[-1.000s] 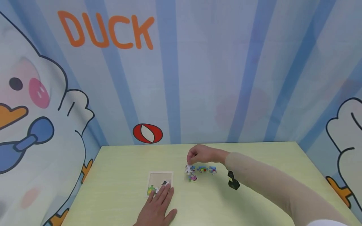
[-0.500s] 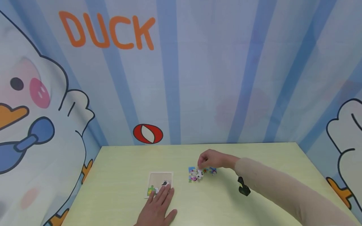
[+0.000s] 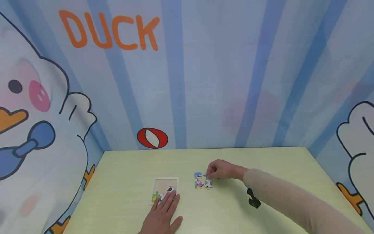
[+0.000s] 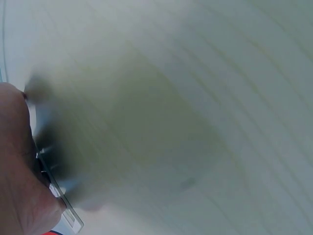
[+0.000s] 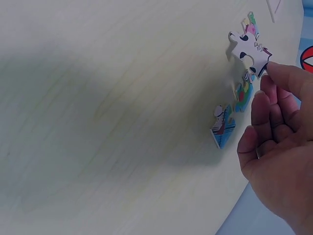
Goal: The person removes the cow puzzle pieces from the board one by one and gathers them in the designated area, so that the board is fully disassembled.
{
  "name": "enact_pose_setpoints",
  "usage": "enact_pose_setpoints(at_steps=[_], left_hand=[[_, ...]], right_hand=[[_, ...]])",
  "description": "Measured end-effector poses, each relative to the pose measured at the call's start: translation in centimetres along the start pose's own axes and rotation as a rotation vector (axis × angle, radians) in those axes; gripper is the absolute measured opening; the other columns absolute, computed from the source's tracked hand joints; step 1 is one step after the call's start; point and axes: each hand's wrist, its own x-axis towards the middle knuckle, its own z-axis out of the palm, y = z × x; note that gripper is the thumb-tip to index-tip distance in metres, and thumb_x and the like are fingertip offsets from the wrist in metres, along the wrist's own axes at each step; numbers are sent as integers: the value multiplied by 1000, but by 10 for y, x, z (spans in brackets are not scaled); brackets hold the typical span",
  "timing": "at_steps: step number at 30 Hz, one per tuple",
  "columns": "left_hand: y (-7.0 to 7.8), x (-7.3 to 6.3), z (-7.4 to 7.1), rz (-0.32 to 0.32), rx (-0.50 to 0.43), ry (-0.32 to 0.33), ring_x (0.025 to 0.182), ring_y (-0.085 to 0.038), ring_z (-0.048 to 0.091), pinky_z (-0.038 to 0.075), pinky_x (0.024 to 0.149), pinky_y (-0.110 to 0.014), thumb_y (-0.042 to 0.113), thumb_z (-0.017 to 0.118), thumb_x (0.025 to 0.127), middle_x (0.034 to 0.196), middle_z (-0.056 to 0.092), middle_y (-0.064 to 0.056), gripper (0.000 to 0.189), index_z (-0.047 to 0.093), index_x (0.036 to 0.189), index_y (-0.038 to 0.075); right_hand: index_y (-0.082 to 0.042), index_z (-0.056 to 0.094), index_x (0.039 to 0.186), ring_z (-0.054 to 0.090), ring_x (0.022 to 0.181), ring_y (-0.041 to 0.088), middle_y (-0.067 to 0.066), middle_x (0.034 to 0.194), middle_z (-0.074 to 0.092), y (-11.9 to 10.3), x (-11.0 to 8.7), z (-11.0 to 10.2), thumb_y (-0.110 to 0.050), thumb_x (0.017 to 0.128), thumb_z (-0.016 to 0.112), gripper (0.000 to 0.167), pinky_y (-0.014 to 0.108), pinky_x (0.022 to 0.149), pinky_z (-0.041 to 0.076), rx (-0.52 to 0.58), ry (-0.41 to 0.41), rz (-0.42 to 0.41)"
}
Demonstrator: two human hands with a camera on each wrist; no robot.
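My left hand (image 3: 163, 213) lies flat with straight fingers over the lower part of a small framed puzzle board (image 3: 166, 178). Inside the board, a green-and-yellow piece (image 3: 156, 196) and a black-and-white piece (image 3: 170, 188) show beside the fingertips. The left wrist view catches only part of that hand (image 4: 22, 171) at its edge. With thumb and fingertips, my right hand (image 3: 223, 169) pinches a white puzzle piece with black spots (image 5: 248, 53). It holds the piece just over the loose pieces, tilted in the right wrist view.
Left of the held piece lie a blue piece (image 3: 197, 175) and a pink-and-green one (image 3: 199, 185). Under the right hand are a colourful piece (image 5: 242, 95) and a blue one with dark lines (image 5: 223, 128). A striped duck-print backdrop (image 3: 204, 81) rises behind the table (image 3: 122, 172).
My right hand has carried the spotted piece to the right and slightly nearer, uncovering the blue piece at the left. The left hand has stayed on the board.
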Motion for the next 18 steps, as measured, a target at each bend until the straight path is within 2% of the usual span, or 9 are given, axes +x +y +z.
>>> enact_pose_setpoints(at_steps=[5, 18], left_hand=[[0, 1, 0, -15, -17, -3, 160, -31, 33, 27, 126, -62, 65, 38, 110, 173, 37, -8, 77, 41, 166, 13], [2, 1, -4, -32, -50, -47, 161, -31, 29, 23, 128, -61, 66, 36, 110, 174, 33, -8, 78, 37, 168, 13]], right_hand=[[-10, 74, 92, 56, 74, 12, -3, 85, 69, 1, 1, 3, -7, 97, 77, 7, 27, 66, 48, -23, 15, -13], [-11, 73, 94, 55, 76, 11, -4, 88, 69, 10, 0, 8, -8, 97, 78, 7, 27, 68, 49, -74, 39, -69]])
